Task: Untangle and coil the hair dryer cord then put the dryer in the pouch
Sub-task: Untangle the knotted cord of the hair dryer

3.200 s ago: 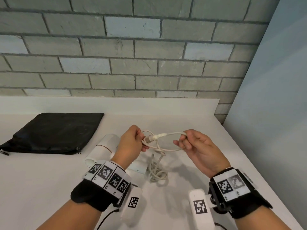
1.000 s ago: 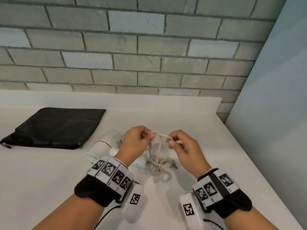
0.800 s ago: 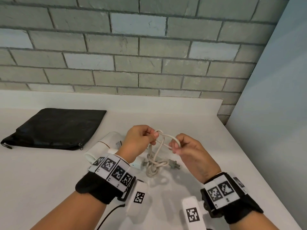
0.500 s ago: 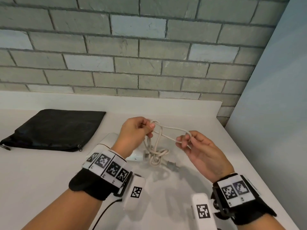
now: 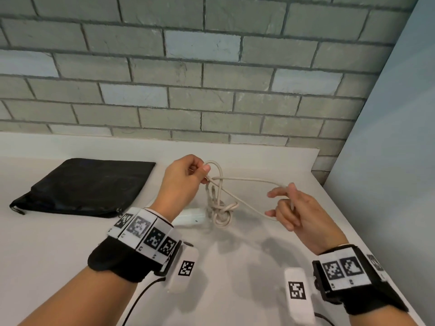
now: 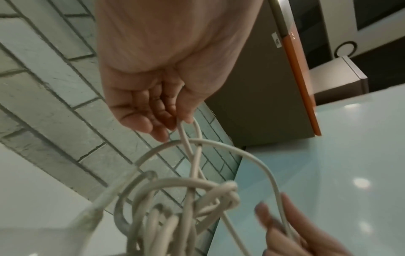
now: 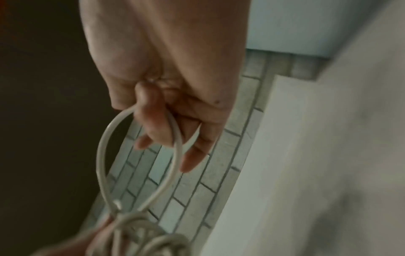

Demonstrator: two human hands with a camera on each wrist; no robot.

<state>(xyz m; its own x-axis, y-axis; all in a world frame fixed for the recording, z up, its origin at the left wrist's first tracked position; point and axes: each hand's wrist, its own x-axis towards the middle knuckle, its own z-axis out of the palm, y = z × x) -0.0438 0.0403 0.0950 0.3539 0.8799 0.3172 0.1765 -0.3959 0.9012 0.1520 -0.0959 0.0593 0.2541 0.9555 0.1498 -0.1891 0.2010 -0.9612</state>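
Note:
The beige cord point(image 5: 247, 179) hangs in a knotted bunch point(image 5: 221, 211) above the white counter. My left hand point(image 5: 204, 171) pinches a small loop of it between thumb and fingers, raised over the bunch. My right hand point(image 5: 283, 201) holds the far end of a long loop, the cord passing between its curled fingers. In the left wrist view the left hand point(image 6: 175, 121) nips the cord point(image 6: 219, 145) at the fingertips. The right wrist view shows the right hand point(image 7: 166, 131) hooked through the cord's loop point(image 7: 103, 147). Only the white handle of the dryer point(image 5: 190, 215) shows behind my left wrist.
The black zip pouch point(image 5: 87, 184) lies flat at the back left of the counter point(image 5: 47, 267). A grey brick wall point(image 5: 211, 90) runs along the back. A pale blue panel point(image 5: 388, 184) closes the right side, close to my right hand.
My right hand has moved right and drawn the loop out longer. My left hand has lifted its end higher. The plug seen on the counter earlier is out of sight.

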